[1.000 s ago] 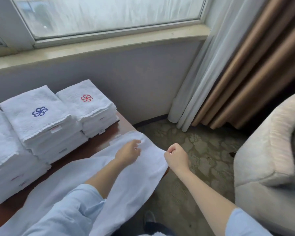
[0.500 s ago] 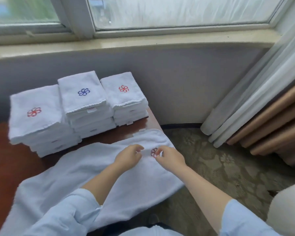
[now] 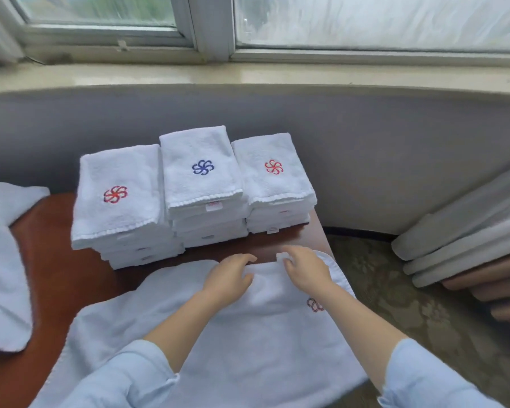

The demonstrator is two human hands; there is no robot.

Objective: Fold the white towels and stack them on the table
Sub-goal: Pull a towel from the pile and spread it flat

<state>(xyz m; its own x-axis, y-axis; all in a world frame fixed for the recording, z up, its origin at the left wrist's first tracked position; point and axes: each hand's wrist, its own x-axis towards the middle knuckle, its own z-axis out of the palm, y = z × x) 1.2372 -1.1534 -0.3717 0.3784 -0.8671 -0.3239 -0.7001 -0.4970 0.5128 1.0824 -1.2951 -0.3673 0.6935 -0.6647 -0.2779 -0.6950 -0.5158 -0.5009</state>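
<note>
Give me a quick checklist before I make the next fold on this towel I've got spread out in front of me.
1. Grip: left hand and right hand both hold the unfolded towel at its far edge: ok.
2. Towel fully on the table: its right side overhangs the carpet: not ok.
3. Bare table between towel and folded stacks: ok.
4. Folded stacks upright, squared: ok.
5. Loose towel on the left lies apart: ok.
6. Towel smooth: cannot tell, blurred.
</note>
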